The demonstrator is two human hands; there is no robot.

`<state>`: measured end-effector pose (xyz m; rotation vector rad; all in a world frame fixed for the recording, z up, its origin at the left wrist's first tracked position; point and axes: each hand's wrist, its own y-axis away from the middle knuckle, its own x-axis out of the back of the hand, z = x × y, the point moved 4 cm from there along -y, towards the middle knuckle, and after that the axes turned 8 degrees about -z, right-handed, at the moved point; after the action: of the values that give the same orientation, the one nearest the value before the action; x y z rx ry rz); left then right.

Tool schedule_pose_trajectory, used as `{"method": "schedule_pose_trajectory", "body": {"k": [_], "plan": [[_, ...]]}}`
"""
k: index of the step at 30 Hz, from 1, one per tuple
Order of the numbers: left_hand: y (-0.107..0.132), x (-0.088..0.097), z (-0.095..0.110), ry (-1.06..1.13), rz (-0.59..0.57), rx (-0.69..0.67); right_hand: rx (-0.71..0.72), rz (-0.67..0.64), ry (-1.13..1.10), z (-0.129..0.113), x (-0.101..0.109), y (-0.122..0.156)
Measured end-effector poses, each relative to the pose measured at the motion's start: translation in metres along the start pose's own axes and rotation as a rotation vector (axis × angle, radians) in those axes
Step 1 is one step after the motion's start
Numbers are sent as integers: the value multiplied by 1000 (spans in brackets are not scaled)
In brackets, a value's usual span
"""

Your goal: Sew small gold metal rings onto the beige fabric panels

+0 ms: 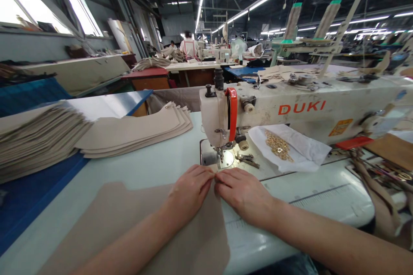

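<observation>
A flat beige fabric panel (138, 210) lies on the pale sewing table, its upper edge in front of the sewing machine (213, 116). My left hand (190, 189) is closed on that edge, fingers bent and thumb tucked in. Beside it, nearly fingertip to fingertip, my right hand (240, 191) pinches the same edge. The fingers hide exactly how the edge is folded or held. Just beyond the fingertips are the machine's needle and presser foot (221, 152), over a shiny metal plate (208, 157).
Stacked beige panels (135, 131) stand at left, with a thicker pile (38, 137) farther left. Small thread snips (248, 160) lie right of the needle. Gold-coloured metal pieces (278, 146) rest on white paper (306, 150). Thread cones (293, 21) stand behind the machine.
</observation>
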<state>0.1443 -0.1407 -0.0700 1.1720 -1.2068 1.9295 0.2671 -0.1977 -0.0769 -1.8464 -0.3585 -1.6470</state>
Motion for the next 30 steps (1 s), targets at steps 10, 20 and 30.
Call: {"method": "schedule_pose_trajectory", "body": {"k": [10,20,30], "plan": [[2,1,1,27,-26,6,-10,-45,-41,0,1,-3],[8,3,3,7,-27,-8,51,-39,52,0,-1,-4],[-23,-11,-9,-29,-4,-26,38,-83,90,32,3,-6]]}}
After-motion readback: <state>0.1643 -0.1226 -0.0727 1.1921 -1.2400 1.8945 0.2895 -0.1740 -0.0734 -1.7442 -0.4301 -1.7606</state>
